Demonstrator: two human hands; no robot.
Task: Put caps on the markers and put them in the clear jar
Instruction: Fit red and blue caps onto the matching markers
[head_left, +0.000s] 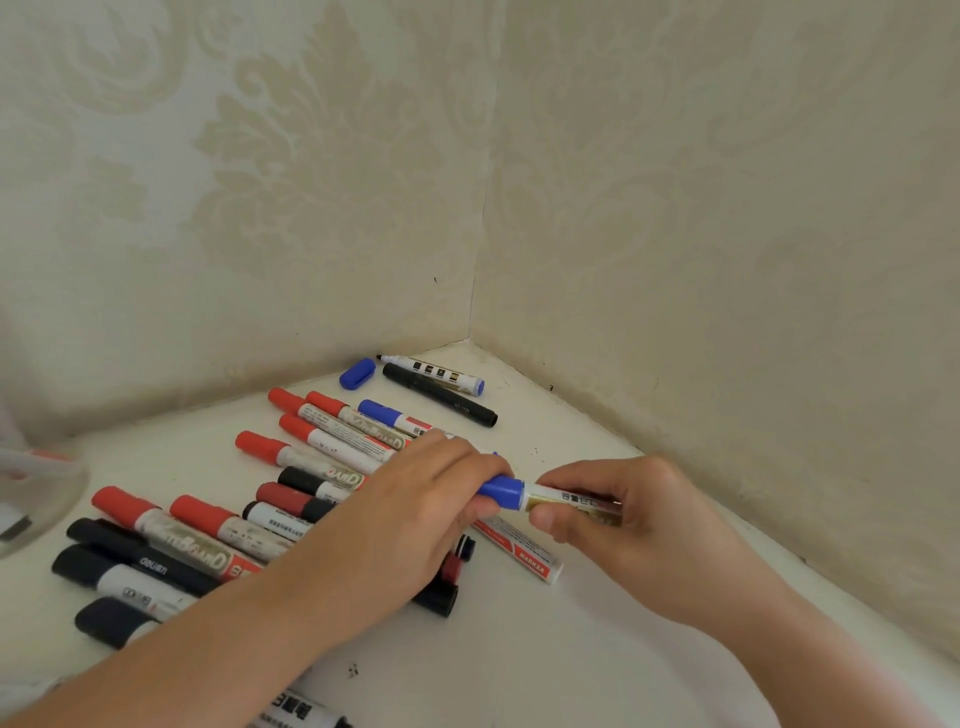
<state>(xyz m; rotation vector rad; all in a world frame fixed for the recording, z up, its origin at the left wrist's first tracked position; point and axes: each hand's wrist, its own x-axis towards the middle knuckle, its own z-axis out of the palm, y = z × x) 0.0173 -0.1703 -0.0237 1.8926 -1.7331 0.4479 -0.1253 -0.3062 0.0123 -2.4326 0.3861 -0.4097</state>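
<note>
- Marker (571, 500) with white body: it is held up just above the table, between both hands, near the middle of the view
- The left hand (415, 499) has its fingers curled round the blue cap (503, 492), which sits on the marker's end
- The right hand (613, 506) pinches the white body from the other side
- I think the cap is being pushed on; I cannot tell if it has clicked all the way
- What could go wrong: if the cap goes on crooked or stays loose, it may pop off later and the tip would dry out
- The left arm lies over the pile of markers (218, 525), so it could bump them and make them roll
- The clear jar (36, 499) is far off at the left edge, only partly seen and blurry; a long reach over the pile could knock it
- One marker by the corner (434, 370) has no cap, and a loose blue cap (357, 373) lies just beside it
- The table (519, 649) is white and smooth, with a few dark specks
- It sits in a corner, with pale patterned wallpaper (311, 182) on both walls
</note>
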